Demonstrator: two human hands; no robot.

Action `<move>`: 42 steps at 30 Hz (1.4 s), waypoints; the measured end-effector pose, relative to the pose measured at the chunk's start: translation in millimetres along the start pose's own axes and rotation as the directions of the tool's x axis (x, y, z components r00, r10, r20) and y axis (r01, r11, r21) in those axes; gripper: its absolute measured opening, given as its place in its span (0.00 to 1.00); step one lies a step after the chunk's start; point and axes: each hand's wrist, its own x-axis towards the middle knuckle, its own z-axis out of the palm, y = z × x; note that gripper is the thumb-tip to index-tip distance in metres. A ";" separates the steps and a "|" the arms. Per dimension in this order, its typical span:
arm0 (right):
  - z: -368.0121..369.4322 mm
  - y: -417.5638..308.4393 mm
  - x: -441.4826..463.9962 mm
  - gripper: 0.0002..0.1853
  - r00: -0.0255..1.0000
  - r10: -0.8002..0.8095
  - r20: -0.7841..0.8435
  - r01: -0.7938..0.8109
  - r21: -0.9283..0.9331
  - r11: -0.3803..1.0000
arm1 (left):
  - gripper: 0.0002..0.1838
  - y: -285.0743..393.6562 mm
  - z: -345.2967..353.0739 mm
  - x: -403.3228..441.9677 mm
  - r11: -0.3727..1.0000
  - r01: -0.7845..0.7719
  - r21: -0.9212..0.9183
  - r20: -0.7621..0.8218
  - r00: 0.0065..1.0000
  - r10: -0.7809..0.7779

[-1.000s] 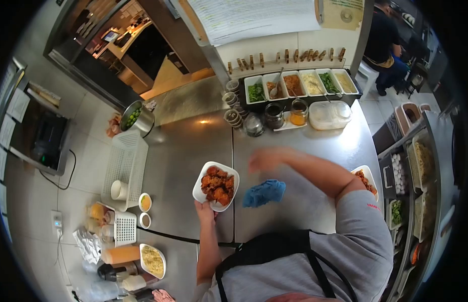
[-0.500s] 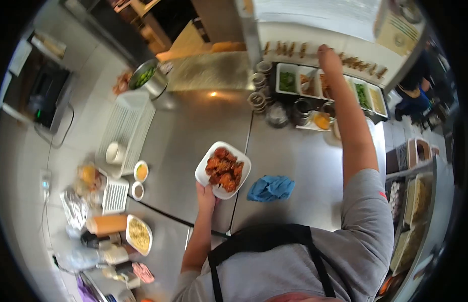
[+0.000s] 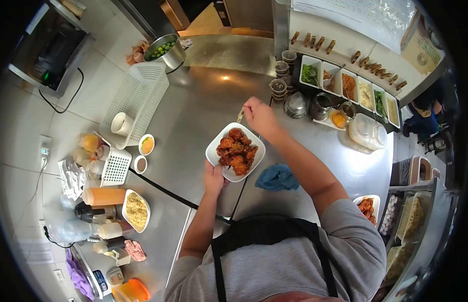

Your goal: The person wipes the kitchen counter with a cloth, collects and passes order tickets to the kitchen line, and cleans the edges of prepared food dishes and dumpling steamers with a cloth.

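Note:
My left hand grips the near-left edge of a white square dish, thumb at the rim, over the steel counter. Glazed chicken pieces, reddish brown with sesame-like specks, fill the dish. Just beyond its far rim my right hand pinches a small wooden clothespin, pointing toward the dish's edge. A crumpled blue cloth lies to the right of the dish, beneath my right forearm.
Several clothespins hang along the wall above a topping rack. Jars and a clear tub stand before it. At left are a white basket, a pot and bottles. Another chicken dish sits right.
My right hand has come down from the clothespin row to the far rim of the dish, bringing a clothespin. My left hand keeps hold of the dish. The camera view has shifted.

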 end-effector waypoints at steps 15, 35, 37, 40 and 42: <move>-21.3 65.2 -53.0 0.16 0.950 0.302 0.085 -0.309 0.093 0.947 | 0.15 28.7 3.4 56.7 0.988 0.131 -0.078 0.026 0.991 -0.129; -14.7 67.1 -75.9 0.01 0.998 -0.053 -0.016 0.053 0.034 0.998 | 0.25 244.0 -97.0 270.8 0.855 -0.199 0.479 0.242 0.966 0.089; -14.6 65.8 -75.1 0.02 0.998 -0.061 -0.016 0.062 0.029 0.998 | 0.13 352.5 -110.9 208.3 0.798 -0.489 0.353 0.098 0.867 0.488; -13.2 67.6 -75.4 0.02 0.999 -0.048 0.019 0.048 0.012 0.999 | 0.10 472.0 -155.5 171.3 0.398 -0.878 0.267 -0.348 0.297 0.889; -13.2 65.0 -75.2 0.02 0.997 -0.064 0.039 0.065 -0.032 0.997 | 0.18 533.9 -183.5 146.8 0.372 -0.794 0.480 -0.457 0.136 0.879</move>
